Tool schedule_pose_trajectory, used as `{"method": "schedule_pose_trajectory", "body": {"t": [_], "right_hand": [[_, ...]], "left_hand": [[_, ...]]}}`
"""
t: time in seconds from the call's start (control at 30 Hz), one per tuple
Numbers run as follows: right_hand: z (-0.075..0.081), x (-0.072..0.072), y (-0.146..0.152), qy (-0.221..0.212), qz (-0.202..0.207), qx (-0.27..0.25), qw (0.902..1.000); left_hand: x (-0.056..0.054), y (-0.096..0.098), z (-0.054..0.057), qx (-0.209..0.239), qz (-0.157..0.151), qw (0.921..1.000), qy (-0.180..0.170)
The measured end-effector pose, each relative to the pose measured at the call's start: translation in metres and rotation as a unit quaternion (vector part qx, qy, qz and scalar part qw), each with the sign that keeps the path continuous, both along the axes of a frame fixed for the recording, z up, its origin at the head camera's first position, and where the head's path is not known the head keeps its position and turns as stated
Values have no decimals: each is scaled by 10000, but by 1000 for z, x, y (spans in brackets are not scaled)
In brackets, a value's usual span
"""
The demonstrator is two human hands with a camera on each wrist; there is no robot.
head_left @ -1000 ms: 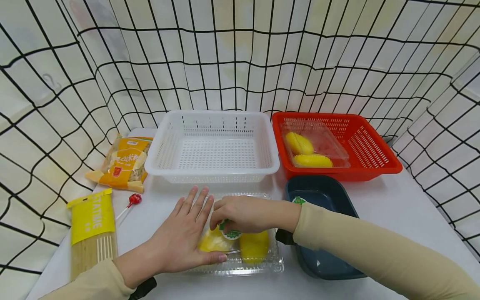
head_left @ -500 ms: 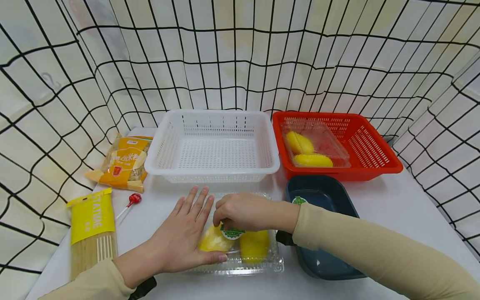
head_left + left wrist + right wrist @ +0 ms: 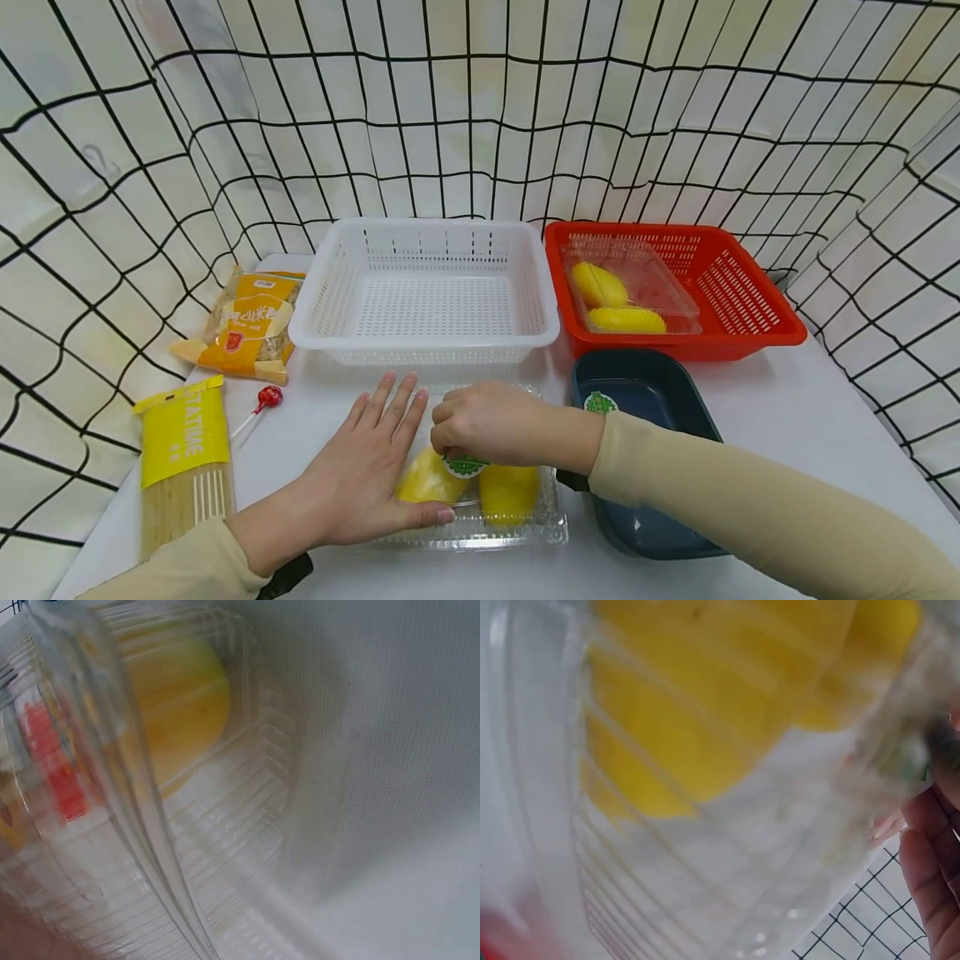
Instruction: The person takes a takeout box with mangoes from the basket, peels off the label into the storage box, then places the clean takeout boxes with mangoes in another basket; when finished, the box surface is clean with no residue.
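Observation:
A clear plastic clamshell box (image 3: 517, 537) lies on the white table in the head view, with yellow fruit-like pieces (image 3: 510, 496) inside. My left hand (image 3: 363, 479) rests flat across its left side, fingers spread and straight. Over the lid, my right hand (image 3: 487, 425) is curled, its fingertips at the upper edge of a round green-and-white sticker (image 3: 465, 465). Whether they pinch the sticker cannot be seen. In the right wrist view, fingers (image 3: 926, 877) show beside the box; a yellow piece (image 3: 682, 712) shows through its wall. The left wrist view is blurred.
Behind the box stands a white basket (image 3: 423, 342). A red basket (image 3: 750, 325) holds another clear box with yellow pieces. A dark blue basin (image 3: 652, 533) with another green sticker (image 3: 600, 403) lies under my right forearm. Left are a snack bag (image 3: 251, 325), lollipop (image 3: 268, 397) and noodle pack (image 3: 186, 467).
My right hand has shifted slightly right and up over the lid, its fingers uncovering more of the sticker. The left hand and the box stay in place.

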State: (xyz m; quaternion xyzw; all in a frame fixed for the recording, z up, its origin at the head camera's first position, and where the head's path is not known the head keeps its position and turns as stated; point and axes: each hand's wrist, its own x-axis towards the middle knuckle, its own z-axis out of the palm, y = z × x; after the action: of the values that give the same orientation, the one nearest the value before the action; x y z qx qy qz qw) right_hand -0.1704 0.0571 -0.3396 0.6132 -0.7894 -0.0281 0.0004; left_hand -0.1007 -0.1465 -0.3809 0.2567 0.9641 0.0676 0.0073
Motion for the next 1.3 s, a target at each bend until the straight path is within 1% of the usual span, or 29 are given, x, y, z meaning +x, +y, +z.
{"method": "schedule_pose_trajectory", "body": {"t": [0.13, 0.37, 0.47, 0.6, 0.73, 0.83, 0.97, 1.07, 1.13, 1.3], "right_hand": [[1, 2, 3, 403, 150, 12, 9991], [4, 4, 12, 909, 443, -5, 9949], [4, 5, 17, 1115, 608, -190, 9917], [5, 5, 26, 1108, 681, -596, 9897], [6, 4, 36, 851, 599, -1001, 9895], [8, 4, 44, 545, 461, -1232, 9898], [11, 5, 55, -112, 235, -1612, 9866], [12, 6, 66, -584, 60, -1928, 9795], [11, 7, 74, -776, -30, -2118, 9742], [12, 10, 94, -1021, -329, -2627, 9589]], "left_hand": [[0, 0, -1, -33, 7, 10000, 24], [1, 0, -1, -30, 5, 9999, 129], [1, 0, -1, -14, 8, 9999, 133], [0, 0, -2, -40, -3, 9999, 108], [0, 0, -2, -58, -10, 9999, 127], [0, 0, -2, -57, 22, 9999, 98], [0, 0, -1, -52, 57, 10000, 58], [0, 1, -1, -44, 62, 10000, 43], [0, 1, -1, -44, 64, 10000, 28], [0, 1, -1, -45, 65, 10000, 27]]}}
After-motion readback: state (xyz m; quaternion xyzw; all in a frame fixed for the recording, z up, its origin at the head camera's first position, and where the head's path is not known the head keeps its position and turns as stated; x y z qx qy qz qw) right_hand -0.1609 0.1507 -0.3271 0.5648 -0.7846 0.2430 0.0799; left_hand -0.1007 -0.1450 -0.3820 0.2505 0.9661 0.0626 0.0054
